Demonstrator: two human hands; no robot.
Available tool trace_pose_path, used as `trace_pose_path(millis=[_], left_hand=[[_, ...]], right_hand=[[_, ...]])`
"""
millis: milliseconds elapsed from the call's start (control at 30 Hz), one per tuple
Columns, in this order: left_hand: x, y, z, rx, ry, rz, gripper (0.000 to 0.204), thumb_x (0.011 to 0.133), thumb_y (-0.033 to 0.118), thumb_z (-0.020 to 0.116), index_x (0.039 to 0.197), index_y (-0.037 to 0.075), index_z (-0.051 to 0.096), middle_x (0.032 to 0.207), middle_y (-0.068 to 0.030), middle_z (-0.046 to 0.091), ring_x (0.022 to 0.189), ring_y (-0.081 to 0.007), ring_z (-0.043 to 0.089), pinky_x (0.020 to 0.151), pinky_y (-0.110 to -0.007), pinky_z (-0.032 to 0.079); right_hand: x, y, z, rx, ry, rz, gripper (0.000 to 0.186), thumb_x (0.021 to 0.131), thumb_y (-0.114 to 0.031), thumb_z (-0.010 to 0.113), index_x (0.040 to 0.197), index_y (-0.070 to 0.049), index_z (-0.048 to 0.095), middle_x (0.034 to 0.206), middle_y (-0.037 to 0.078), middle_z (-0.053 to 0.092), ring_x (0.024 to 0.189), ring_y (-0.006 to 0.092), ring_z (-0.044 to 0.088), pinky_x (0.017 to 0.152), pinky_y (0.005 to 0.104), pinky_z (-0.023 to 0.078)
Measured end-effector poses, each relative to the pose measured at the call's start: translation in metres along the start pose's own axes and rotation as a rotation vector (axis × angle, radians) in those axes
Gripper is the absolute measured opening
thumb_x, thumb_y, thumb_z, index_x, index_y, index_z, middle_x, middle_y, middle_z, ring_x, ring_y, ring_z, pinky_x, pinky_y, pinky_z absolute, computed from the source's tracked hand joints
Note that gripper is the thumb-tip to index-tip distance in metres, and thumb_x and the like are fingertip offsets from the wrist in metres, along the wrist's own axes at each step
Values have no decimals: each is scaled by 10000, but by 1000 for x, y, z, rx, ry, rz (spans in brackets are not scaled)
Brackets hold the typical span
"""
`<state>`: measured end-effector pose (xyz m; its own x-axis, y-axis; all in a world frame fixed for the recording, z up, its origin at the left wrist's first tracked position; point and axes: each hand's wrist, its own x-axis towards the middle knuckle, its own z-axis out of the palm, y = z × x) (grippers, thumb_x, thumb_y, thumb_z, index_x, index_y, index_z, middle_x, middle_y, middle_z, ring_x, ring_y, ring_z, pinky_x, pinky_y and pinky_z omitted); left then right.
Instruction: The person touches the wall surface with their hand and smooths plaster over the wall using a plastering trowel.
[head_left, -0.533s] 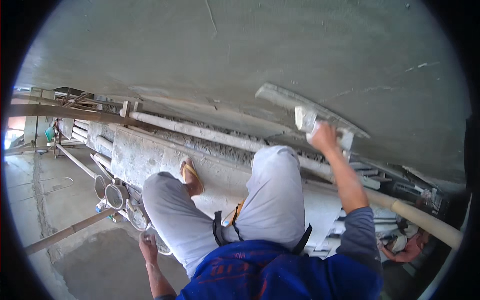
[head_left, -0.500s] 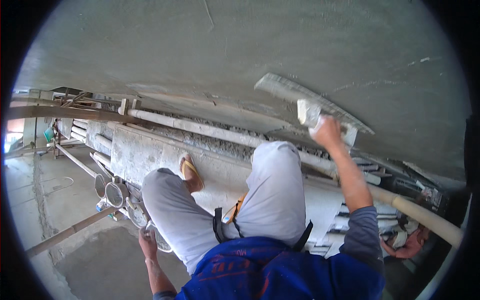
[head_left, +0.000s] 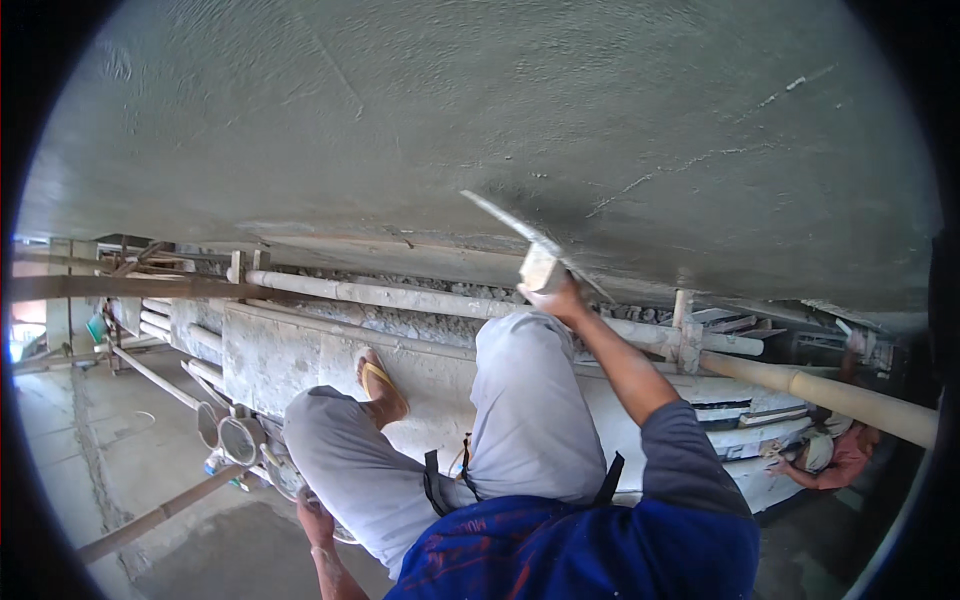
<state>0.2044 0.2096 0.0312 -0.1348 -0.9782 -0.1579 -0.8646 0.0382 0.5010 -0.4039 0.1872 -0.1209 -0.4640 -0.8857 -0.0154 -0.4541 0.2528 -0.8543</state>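
Observation:
My right hand grips the pale handle of a long, flat plastering float, its blade tilted against the grey wet-looking plaster surface, which carries ridges and streaks. My left hand hangs low beside my left knee, near a round bucket, its fingers curled on something I cannot make out. My legs in light trousers are bent on a pale plank walkway, with one foot in a yellow flip-flop.
Bamboo poles and a wooden beam cross both sides. Buckets hang left of the walkway over a concrete floor. A person in a red top works below at the right, among stacked boards.
My right hand and the float have moved left and the blade now appears more edge-on. The view has shifted, the scaffold sitting lower in it. My left hand sits slightly lower.

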Motion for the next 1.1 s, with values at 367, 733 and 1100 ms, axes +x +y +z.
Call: trace_pose_path(millis=[367,733,1100], left_hand=[[-38,8,-65,233,109,-146,302,821,81,669,1067,-29,533,858,-172,627,700,-284,625,624,-361,495],[5,35,-77,345,135,-123,328,826,138,672,1083,-19,543,869,-182,626,708,-332,624,633,-396,487],[15,3,-31,247,22,-85,345,816,140,660,1099,-22,546,914,-182,624,736,-331,612,648,-383,483]], right_hand=[[21,9,14,22,506,-286,455,650,-130,768,1087,-104,642,1010,115,659,944,334,624,839,427,460],[-69,131,-140,-317,734,-234,371,684,-143,765,1026,-60,647,951,120,668,899,299,647,822,396,491],[-96,0,-208,90,548,-169,144,755,-18,704,871,-28,618,777,40,638,738,160,622,701,302,496]])
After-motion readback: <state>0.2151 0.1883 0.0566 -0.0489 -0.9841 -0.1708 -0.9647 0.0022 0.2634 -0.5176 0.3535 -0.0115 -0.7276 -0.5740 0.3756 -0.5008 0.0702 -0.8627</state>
